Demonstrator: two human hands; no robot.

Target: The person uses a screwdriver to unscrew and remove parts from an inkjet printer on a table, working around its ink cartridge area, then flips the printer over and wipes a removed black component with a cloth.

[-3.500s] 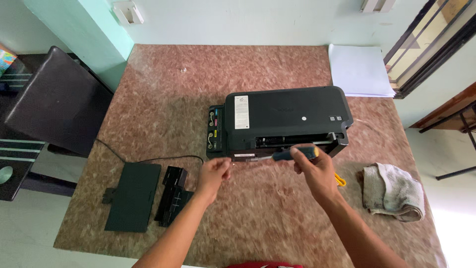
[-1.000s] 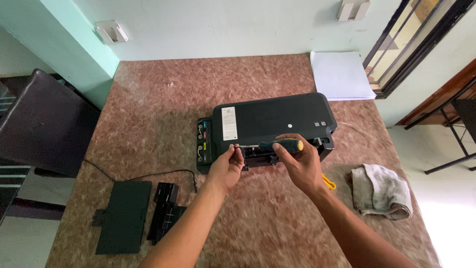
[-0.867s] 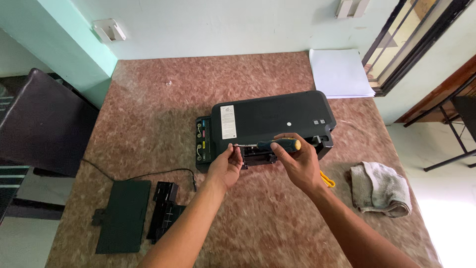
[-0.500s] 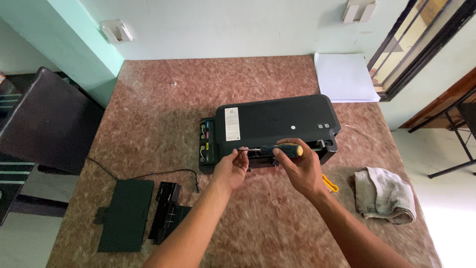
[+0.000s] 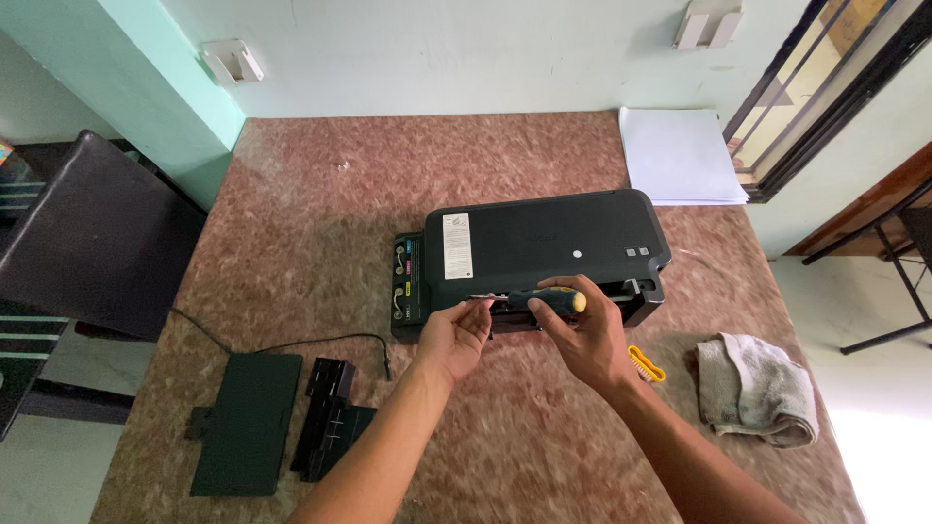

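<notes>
Head view: reddish-brown mottled stone tabletop [image 5: 291,233] set against a pale wall with a green section at the left corner; dark chair [image 5: 87,233] beside the left edge, barred window frame at upper right. Black printer [image 5: 544,243] near the tabletop's middle, white label on its top, ink-tank block with coloured caps [image 5: 408,286] attached at its left end. Stack of white paper [image 5: 680,155] at the far right corner, just behind the printer. Left hand [image 5: 454,335] at the printer's front edge, fingertips pinched together on a small pale part too small to identify, touching or just at the front opening. Right hand [image 5: 587,335] beside it, grip clamped around a screwdriver [image 5: 549,299] with dark handle and yellow end cap, shaft lying roughly level and pointing left toward the left hand's fingertips along the printer's front slot. Yellow brush-like tool [image 5: 646,364] flat on the tabletop just right of the right wrist. Crumpled grey-white cloth [image 5: 757,388] further right, near the edge. Flat black panel [image 5: 243,422] and a narrower black tray part [image 5: 330,417] side by side at the near left. Thin black cable [image 5: 291,344] running from the left edge toward the printer, free end short of it.
</notes>
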